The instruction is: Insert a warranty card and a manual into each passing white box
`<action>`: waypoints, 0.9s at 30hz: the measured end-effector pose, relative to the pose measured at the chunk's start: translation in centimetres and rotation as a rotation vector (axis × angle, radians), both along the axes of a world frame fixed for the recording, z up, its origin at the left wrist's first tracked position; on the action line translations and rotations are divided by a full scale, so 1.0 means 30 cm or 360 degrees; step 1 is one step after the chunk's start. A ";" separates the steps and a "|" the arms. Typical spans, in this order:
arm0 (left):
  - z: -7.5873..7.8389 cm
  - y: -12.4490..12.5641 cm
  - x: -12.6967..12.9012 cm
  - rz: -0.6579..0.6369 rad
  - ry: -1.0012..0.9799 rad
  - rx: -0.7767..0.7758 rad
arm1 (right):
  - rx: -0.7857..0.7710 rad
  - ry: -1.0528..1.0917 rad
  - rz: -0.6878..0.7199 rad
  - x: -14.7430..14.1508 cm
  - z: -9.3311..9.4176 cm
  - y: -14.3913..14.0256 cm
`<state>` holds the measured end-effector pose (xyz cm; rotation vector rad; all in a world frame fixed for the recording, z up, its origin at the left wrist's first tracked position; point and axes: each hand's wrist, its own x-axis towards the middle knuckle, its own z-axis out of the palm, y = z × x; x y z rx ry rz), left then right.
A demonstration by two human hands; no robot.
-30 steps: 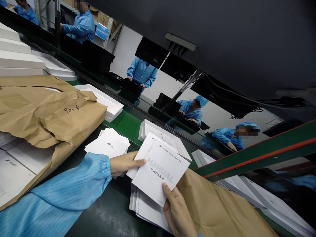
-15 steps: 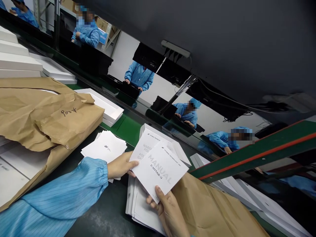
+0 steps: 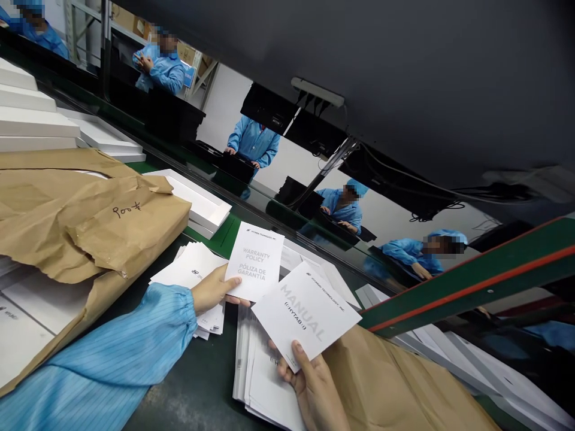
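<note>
My left hand [image 3: 215, 291] pinches a white warranty policy leaflet [image 3: 255, 261] by its lower left edge, thumb on top. In my right hand [image 3: 309, 377] is a white manual [image 3: 306, 311], gripped at its bottom corner and tilted. The two booklets are apart, with only a narrow gap between them. Behind my left hand lies a loose pile of white leaflets [image 3: 191, 263]. Below the manual sits a stack of manuals [image 3: 265, 383], partly covered by my right hand. An open white box [image 3: 332, 275] shows behind the manual.
Torn brown paper packaging [image 3: 135, 221] holding printed papers lies at left; more brown paper [image 3: 395, 377] lies at right. White boxes [image 3: 36, 114] are stacked at the far left. A green beam [image 3: 476, 278] slants in from the right. Several co-workers in blue sit beyond the line.
My hands have drawn apart, the right one moving right with the manual. The warranty leaflet, earlier partly covered by the manual, is now fully visible.
</note>
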<state>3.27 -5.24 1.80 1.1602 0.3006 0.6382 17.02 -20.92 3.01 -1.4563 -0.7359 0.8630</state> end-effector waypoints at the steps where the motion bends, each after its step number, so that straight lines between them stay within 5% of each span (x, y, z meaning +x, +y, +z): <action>1: -0.001 0.000 0.001 -0.0009 -0.0006 0.0008 | -0.0004 0.0008 0.0011 0.005 -0.001 0.000; 18: -0.013 0.007 0.001 -0.0093 -0.0027 0.0107 | -0.0033 -0.0005 0.0033 -0.013 0.021 -0.005; 27: -0.012 0.006 -0.003 -0.0088 -0.0019 0.0112 | 0.0017 0.0004 -0.0027 -0.001 -0.017 0.001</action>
